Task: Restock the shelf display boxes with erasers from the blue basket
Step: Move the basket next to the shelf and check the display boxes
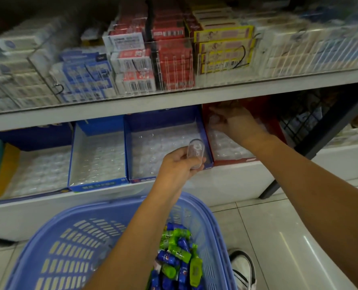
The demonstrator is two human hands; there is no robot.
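A blue basket (73,243) stands on the floor at the bottom, with several green and blue wrapped erasers (178,254) piled at its right side. My left hand (180,166) grips a clear plastic capsule (196,151) over the front edge of a dark blue display box (130,147). My right hand (232,122) reaches deep into the red display box (278,126) at the right and pinches something clear and blurred there. Clear plastic insert trays line the display boxes.
To the left on the lower shelf are a lighter blue box (73,160) and a yellow-sided box (6,164). The upper shelf (174,99) overhangs, stacked with boxed goods behind a clear rail. A black wire rack (303,118) stands right. A shoe (243,266) is by the basket.
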